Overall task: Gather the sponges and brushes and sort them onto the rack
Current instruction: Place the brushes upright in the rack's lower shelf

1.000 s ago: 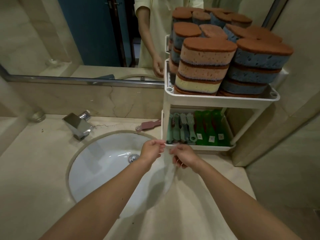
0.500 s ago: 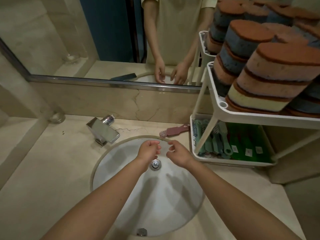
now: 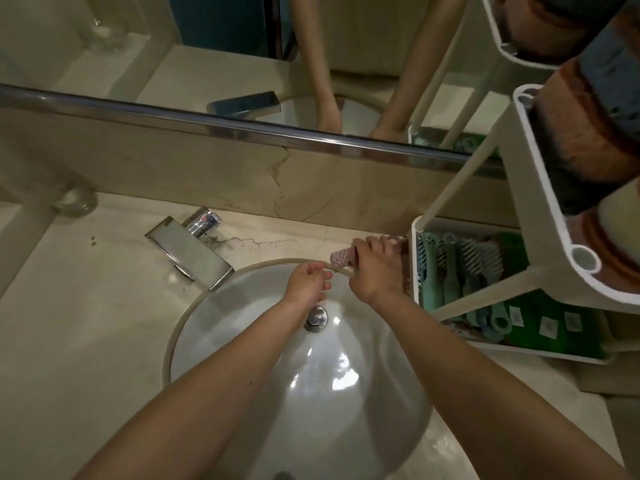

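Observation:
A pink brush [image 3: 342, 257] lies on the counter behind the sink, just left of the white rack [image 3: 540, 202]. My right hand [image 3: 375, 271] grips it, fingers curled over its middle so only the bristled end shows. Beside it, my left hand [image 3: 309, 280] hovers over the basin's back rim, fingers loosely curled and holding nothing. The rack's lower shelf holds several teal brushes [image 3: 450, 275] and green brushes [image 3: 554, 323]. Stacked sponges [image 3: 581, 133] with brown tops fill the upper shelf.
A chrome faucet [image 3: 194, 252] stands at the back left of the round white sink [image 3: 242, 341]. A mirror with a metal rail [image 3: 242, 128] runs along the wall. A glass [image 3: 74, 202] sits at the counter's far left.
The camera moved in closer and lower. My right hand reached forward and right and took hold of the pink brush. My left hand stayed over the basin.

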A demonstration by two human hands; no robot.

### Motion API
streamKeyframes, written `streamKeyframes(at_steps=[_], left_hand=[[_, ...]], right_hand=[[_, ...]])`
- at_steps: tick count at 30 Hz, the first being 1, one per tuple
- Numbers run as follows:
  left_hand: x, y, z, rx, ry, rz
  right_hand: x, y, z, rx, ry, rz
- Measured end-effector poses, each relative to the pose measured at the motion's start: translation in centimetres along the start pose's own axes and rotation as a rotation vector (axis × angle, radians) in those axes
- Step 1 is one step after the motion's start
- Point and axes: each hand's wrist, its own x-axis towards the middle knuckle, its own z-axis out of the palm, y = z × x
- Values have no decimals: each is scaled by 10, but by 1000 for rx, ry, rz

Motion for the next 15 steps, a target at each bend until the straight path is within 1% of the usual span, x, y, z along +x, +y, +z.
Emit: streamKeyframes(at_steps=[9,13,15], left_hand=[[12,-9,6,-89,12,-15],[7,-8,5,-106,89,58],[2,-4,4,-131,117,115]], right_hand=[[7,3,19,-88,104,-127],[4,1,18,-60,135,-167],[0,-5,13,11,167,-186]])
